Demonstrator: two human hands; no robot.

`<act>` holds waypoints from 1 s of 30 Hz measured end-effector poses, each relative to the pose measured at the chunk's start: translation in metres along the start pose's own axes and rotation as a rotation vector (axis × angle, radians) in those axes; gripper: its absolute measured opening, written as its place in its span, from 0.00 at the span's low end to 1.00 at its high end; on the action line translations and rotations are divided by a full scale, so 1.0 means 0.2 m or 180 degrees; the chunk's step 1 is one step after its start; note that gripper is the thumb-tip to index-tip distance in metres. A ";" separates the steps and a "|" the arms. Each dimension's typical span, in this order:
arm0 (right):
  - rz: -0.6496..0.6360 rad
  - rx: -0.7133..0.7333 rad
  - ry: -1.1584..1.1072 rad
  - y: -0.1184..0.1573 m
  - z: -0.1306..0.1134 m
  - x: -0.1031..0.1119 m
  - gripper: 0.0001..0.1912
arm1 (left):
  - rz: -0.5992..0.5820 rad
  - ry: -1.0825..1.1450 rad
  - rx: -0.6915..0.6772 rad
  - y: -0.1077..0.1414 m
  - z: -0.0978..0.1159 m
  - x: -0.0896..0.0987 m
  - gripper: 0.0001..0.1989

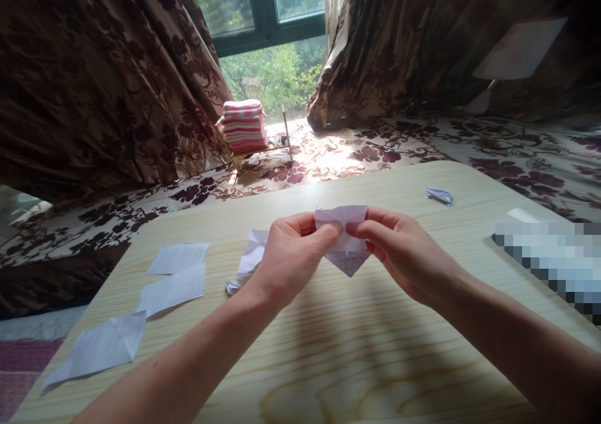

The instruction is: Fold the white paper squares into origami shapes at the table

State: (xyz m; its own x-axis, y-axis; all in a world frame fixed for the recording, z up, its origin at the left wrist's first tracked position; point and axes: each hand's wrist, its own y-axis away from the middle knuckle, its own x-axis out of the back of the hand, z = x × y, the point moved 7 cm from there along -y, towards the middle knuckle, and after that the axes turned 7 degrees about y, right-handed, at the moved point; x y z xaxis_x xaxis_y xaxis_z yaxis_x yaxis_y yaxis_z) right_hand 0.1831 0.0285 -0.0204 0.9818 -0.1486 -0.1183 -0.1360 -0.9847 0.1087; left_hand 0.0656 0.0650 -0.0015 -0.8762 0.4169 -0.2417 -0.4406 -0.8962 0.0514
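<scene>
The left hand (293, 248) and right hand (399, 242) gripped opposite sides of one small paper (343, 242) held up over the desk (361, 361), the thumbs nearly meeting on its near face. The step looked like working a fold; to do it well, the edges wanted squaring first, then both thumbs drawn outward with even, light pressure — thin stock like this would probably wrinkle under a hard squeeze. Pressing the crease against the desk would likely sharpen it.

The paper was white and matte, a straight-topped band above a downward point. Three loose sheets (171, 291) lay at the left, angular and slightly curled, one marked by a crease. A tightly folded piece (439, 195) sat near the far right corner — narrow and layered. The desk showed pale, wavy wood grain.
</scene>
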 end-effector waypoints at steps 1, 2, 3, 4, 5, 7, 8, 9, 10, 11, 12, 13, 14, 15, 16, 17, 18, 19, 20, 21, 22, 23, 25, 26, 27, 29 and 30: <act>0.0050 -0.0005 0.0023 0.00 0.00 0.01 0.05 | 0.0027 -0.0002 0.0011 0.00 0.00 0.00 0.05; 0.0106 -0.0001 0.0050 0.00 0.00 0.02 0.04 | 0.0066 -0.0017 0.0023 0.00 0.00 0.01 0.05; 0.0155 0.0009 0.0077 0.00 0.00 0.03 0.03 | 0.0106 -0.0037 0.0031 0.00 0.01 0.01 0.05; 0.0186 0.0026 0.0105 0.00 -0.01 0.03 0.03 | 0.0135 -0.0054 0.0035 0.00 0.01 0.01 0.05; 0.0192 0.0044 0.0130 0.00 -0.01 0.04 0.03 | 0.0151 -0.0064 0.0043 0.00 0.01 0.02 0.05; 0.0123 0.0058 0.0179 0.00 -0.01 0.02 0.04 | 0.0122 -0.0050 0.0084 0.00 0.01 0.01 0.05; 0.0075 0.0057 0.0200 0.00 -0.01 0.02 0.04 | 0.0091 -0.0024 0.0106 0.00 0.00 0.01 0.05; 0.0046 0.0067 0.0228 0.00 -0.01 0.01 0.04 | 0.0059 0.0011 0.0125 0.00 0.00 0.01 0.05; 0.0060 0.0117 0.0258 0.01 -0.01 0.02 0.05 | 0.0038 0.0045 0.0132 0.00 0.00 0.01 0.05; 0.0109 0.0222 0.0288 0.01 -0.02 0.02 0.06 | 0.0038 0.0066 0.0126 0.00 0.00 0.02 0.05; 0.0181 0.0377 0.0317 0.01 -0.04 0.03 0.07 | 0.0059 0.0072 0.0114 0.00 0.00 0.02 0.05; 0.0251 0.0568 0.0356 0.01 -0.05 0.04 0.08 | 0.0093 0.0062 0.0105 -0.01 0.00 0.03 0.05; 0.0300 0.0770 0.0411 0.02 -0.07 0.05 0.10 | 0.0124 0.0044 0.0105 -0.01 0.00 0.03 0.05; 0.0326 0.0959 0.0488 0.03 -0.09 0.05 0.10 | 0.0144 0.0032 0.0107 -0.01 0.00 0.03 0.06; 0.0338 0.1121 0.0597 0.03 -0.11 0.05 0.10 | 0.0150 0.0031 0.0115 -0.01 0.00 0.03 0.06; 0.0357 0.1250 0.0733 0.04 -0.12 0.05 0.10 | 0.0142 0.0039 0.0125 -0.01 0.00 0.03 0.06; 0.0387 0.1358 0.0880 0.05 -0.13 0.04 0.09 | 0.0129 0.0046 0.0134 -0.01 0.00 0.03 0.06; 0.0420 0.1453 0.1018 0.06 -0.14 0.04 0.08 | 0.0118 0.0040 0.0134 -0.01 0.00 0.03 0.06; 0.0455 0.1530 0.1141 0.06 -0.15 0.04 0.07 | 0.0111 0.0021 0.0133 -0.01 0.00 0.03 0.06; 0.0474 0.1592 0.1252 0.07 -0.15 0.04 0.07 | 0.0104 -0.0009 0.0126 -0.01 0.00 0.02 0.07; 0.0483 0.1644 0.1351 0.07 -0.16 0.04 0.08 | 0.0091 -0.0041 0.0115 -0.02 0.00 0.02 0.07; 0.0485 0.1691 0.1444 0.07 -0.16 0.04 0.09 | 0.0072 -0.0067 0.0106 -0.02 0.00 0.02 0.07; 0.0498 0.1767 0.1595 0.08 -0.16 0.04 0.11 | 0.0047 -0.0093 0.0095 -0.02 0.00 0.02 0.08; 0.0506 0.1794 0.1639 0.08 -0.15 0.04 0.12 | 0.0038 -0.0100 0.0087 -0.02 0.00 0.02 0.08; 0.0516 0.1818 0.1664 0.08 -0.15 0.04 0.12 | 0.0025 -0.0107 0.0074 -0.02 0.00 0.03 0.08; 0.0554 0.1862 0.1702 0.08 -0.15 0.05 0.11 | -0.0002 -0.0123 0.0041 -0.02 0.00 0.03 0.08; 0.0580 0.1888 0.1736 0.09 -0.15 0.05 0.10 | -0.0021 -0.0128 0.0025 -0.02 0.00 0.02 0.08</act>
State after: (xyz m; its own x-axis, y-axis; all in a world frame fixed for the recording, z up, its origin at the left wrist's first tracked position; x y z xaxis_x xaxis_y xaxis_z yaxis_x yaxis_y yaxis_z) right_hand 0.1941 0.0129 0.0108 0.8434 -0.3962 0.3630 -0.1969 -0.8563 -0.4774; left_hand 0.0634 0.0713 -0.0029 -0.8804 0.4286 -0.2028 -0.4477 -0.8923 0.0577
